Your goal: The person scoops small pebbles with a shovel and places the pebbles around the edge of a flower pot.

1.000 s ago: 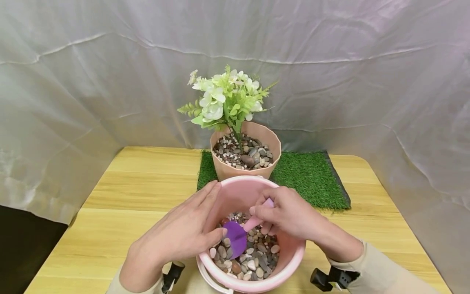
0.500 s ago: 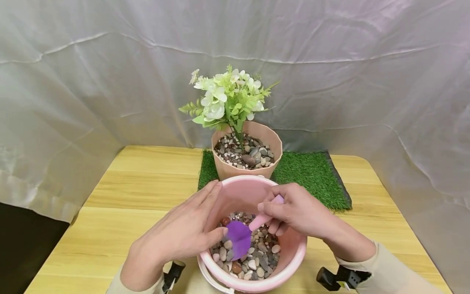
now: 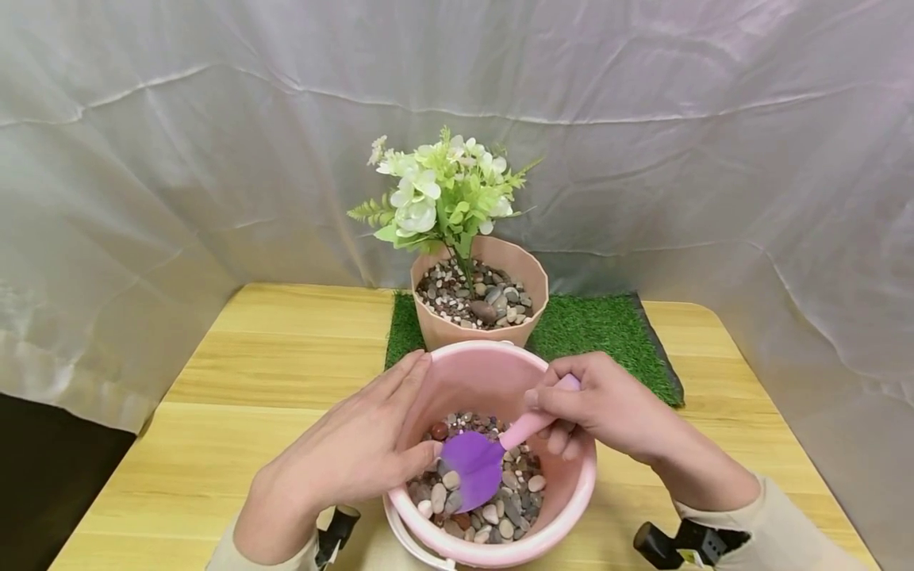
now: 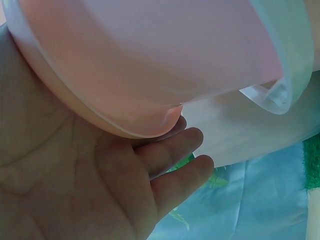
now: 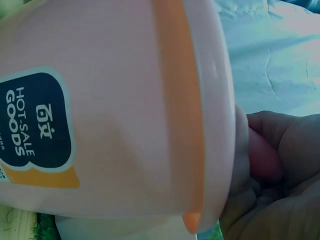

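We were apparently scooping: our right hand (image 3: 600, 412), fingers curled around its handle, held the purple toy shovel (image 3: 480, 468) among pebbles (image 3: 491, 514) inside the near pink bucket (image 3: 500, 555). Our left hand (image 3: 353, 444) lay, fingers extended, on the left rim. Next likely called for lifting levelly.

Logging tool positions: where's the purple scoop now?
At the head view's lower centre, the purple scoop is inside the pink bucket, among the pebbles and gripped by the right hand.

Creased silvery-grey sheeting (image 3: 678, 166) hangs around three sides of a yellowish wood-grain table (image 3: 264, 361).
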A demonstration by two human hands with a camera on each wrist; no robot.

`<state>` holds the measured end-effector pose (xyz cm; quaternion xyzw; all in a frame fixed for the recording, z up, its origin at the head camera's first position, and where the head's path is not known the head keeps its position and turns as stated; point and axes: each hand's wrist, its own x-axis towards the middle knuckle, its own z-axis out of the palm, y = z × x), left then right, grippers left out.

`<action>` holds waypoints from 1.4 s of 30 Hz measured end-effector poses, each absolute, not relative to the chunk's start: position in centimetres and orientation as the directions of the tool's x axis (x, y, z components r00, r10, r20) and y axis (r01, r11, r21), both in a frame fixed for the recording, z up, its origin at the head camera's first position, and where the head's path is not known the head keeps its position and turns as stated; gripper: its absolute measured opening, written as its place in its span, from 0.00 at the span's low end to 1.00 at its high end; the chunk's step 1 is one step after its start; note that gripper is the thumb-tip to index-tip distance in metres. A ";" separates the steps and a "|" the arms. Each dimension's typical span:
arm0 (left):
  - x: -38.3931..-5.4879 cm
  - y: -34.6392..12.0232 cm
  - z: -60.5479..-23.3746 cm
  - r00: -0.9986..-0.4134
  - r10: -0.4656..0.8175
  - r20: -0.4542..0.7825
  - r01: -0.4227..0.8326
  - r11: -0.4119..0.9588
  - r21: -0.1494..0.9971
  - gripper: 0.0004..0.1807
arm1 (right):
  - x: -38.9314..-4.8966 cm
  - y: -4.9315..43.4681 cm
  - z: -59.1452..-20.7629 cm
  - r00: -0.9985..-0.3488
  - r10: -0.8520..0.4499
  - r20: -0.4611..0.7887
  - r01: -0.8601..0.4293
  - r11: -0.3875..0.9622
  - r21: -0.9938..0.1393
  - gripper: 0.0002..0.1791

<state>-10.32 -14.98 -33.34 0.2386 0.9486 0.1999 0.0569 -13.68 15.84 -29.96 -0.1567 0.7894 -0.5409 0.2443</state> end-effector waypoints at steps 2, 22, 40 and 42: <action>-10.3 -14.9 -33.4 -0.880 0.475 -0.011 0.430 0.807 0.406 0.56 | -13.7 16.1 -30.0 -0.837 -0.502 -0.219 0.033 0.352 -0.935 0.17; -10.2 -15.1 -33.4 -0.883 0.469 -0.020 0.416 0.803 0.427 0.59 | -14.3 19.0 -30.7 -0.954 -0.283 -0.094 0.015 0.266 -0.964 0.14; -10.2 -15.1 -33.5 -0.877 0.481 -0.011 0.432 0.797 0.423 0.58 | -15.7 21.7 -27.4 -0.995 -0.081 0.062 -0.053 -0.099 -0.994 0.11; -10.3 -15.1 -33.5 -0.876 0.482 -0.006 0.435 0.797 0.419 0.58 | -16.3 21.9 -26.9 -0.996 -0.049 0.076 -0.069 -0.131 -0.989 0.11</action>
